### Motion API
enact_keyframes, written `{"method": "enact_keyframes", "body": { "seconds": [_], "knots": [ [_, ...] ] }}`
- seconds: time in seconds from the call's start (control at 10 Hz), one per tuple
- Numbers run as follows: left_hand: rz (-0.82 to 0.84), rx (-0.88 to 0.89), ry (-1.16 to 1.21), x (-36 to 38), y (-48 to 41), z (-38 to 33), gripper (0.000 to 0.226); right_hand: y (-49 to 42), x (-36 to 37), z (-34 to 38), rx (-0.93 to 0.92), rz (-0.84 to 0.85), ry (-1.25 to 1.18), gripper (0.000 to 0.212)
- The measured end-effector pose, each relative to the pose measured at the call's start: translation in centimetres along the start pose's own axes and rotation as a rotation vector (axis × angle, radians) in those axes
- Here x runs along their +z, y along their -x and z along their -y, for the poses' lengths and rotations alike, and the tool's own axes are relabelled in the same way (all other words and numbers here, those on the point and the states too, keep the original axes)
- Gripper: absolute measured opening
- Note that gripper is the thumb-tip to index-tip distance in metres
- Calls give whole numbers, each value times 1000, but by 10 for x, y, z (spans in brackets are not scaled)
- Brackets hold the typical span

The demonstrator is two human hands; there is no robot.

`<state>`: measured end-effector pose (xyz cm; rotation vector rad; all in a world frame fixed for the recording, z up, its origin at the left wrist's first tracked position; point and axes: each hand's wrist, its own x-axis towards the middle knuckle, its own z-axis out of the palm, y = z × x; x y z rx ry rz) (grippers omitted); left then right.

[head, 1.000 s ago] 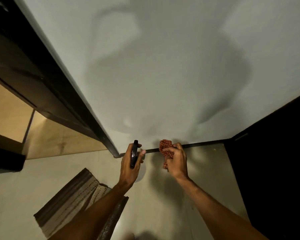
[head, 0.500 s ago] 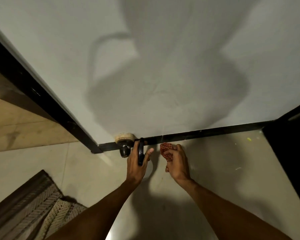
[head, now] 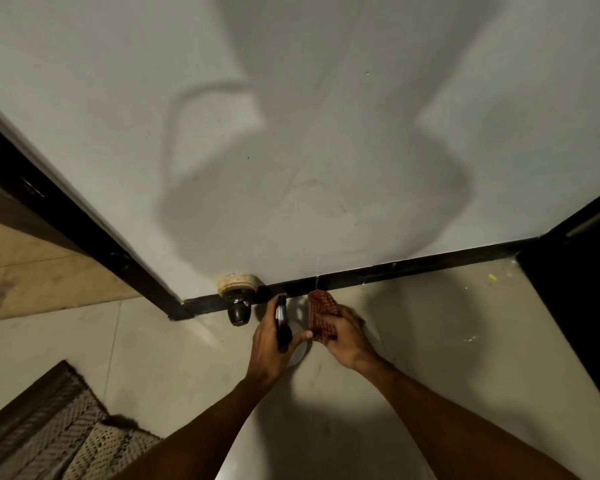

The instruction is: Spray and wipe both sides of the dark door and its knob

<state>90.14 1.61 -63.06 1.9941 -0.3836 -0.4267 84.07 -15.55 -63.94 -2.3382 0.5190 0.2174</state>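
My left hand (head: 269,346) grips a spray bottle (head: 282,322) by its black trigger head, low over the floor near the wall's foot. My right hand (head: 349,337) pinches a red checked cloth (head: 321,311) right beside the bottle, almost touching my left thumb. A dark round knob (head: 238,311) on a beige base juts from the bottom of the wall, just left of the bottle. A dark door surface (head: 579,306) fills the right edge. Neither hand touches the knob or the door.
A pale wall (head: 326,133) carries my shadow, with a black baseboard (head: 395,270) along its foot. A dark frame (head: 66,216) runs diagonally at the left, with wood-toned flooring (head: 32,271) beyond. A woven mat (head: 66,434) lies at the bottom left on the tiled floor.
The view has swung right and down, bringing the knob and baseboard into sight. My hands have drawn closer together, and the cloth now sits next to the bottle.
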Motion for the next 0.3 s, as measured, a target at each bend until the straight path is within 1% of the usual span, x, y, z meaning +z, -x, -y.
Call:
{"method": "enact_keyframes", "body": {
  "seconds": [0.1,0.2,0.3],
  "knots": [
    [173,-140,-119,-17,6,-12,111,16,-21,16,-15,-12,-51,42],
    [323,-179,-234,-34,10,-17,120,34,-42,28,-11,-48,-84,40],
    [374,-185,-320,-64,19,-61,115,58,-74,53,43,-96,-83,37]
  ]
}}
